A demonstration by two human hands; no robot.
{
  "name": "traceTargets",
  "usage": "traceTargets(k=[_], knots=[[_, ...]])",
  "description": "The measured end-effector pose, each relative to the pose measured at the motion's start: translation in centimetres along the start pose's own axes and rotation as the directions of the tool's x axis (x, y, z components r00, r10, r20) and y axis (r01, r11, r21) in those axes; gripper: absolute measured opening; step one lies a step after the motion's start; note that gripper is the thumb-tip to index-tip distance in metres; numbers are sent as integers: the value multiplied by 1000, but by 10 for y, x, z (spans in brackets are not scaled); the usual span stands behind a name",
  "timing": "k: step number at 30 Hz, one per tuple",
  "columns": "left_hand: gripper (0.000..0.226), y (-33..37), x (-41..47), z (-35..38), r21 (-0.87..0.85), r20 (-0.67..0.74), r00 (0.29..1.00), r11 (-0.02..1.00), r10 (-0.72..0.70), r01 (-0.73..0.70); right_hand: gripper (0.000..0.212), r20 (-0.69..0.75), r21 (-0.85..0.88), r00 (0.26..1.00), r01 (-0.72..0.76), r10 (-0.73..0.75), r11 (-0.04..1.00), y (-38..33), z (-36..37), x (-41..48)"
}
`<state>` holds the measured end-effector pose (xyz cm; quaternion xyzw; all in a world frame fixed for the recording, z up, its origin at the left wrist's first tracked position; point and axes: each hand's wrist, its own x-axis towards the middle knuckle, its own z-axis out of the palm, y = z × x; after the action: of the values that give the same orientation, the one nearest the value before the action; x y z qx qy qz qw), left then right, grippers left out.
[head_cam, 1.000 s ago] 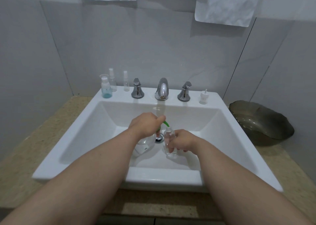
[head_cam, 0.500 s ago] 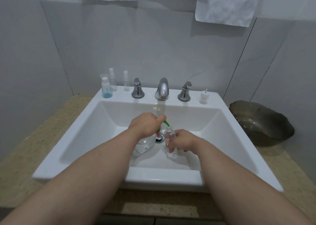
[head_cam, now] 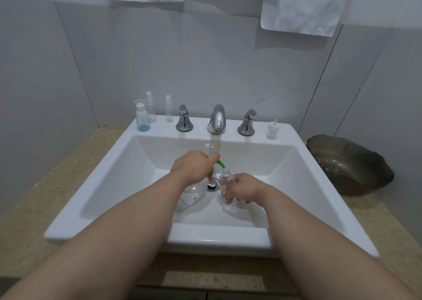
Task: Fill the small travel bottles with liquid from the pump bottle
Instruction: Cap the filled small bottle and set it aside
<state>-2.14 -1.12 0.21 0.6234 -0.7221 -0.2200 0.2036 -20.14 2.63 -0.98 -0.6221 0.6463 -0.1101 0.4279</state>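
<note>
Two hands over sink (head_cam: 146, 153): left hand (head_cam: 194, 166) grip clamped on pump bottle (head_cam: 191, 194), label unreadable, right hand (head_cam: 245, 187) grip clamped round travel bottle (head_cam: 226, 181).

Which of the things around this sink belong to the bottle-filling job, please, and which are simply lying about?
Job: pump bottle under the left hand; clear travel bottle in the right hand; three small bottles on the sink ledge.
Lying about: faucet; dark bowl; white cloths.
</note>
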Motion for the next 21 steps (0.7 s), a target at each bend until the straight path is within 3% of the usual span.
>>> traceTargets(k=[5,9,12,16,21], knots=[[87,-18,-2,-5,-197,-96,990,977,-107,87,22,-27,6,1000,-12,12,1000,1,1,0],[91,-31,1,-10,-433,-143,951,881,-274,189,22,-36,49,999,-6,7,999,-1,-1,-3],[79,-33,1,-10,-452,-173,937,869,-305,200,21,-62,95,998,13,-8,995,-1,-3,-3],[25,-38,1,-6,-454,-156,937,866,-311,212,18,-118,158,993,47,-29,986,-3,-5,-5],[31,-31,-4,-4,-437,-161,948,881,-276,183,14,-269,249,963,63,7,966,-1,-9,-2]])
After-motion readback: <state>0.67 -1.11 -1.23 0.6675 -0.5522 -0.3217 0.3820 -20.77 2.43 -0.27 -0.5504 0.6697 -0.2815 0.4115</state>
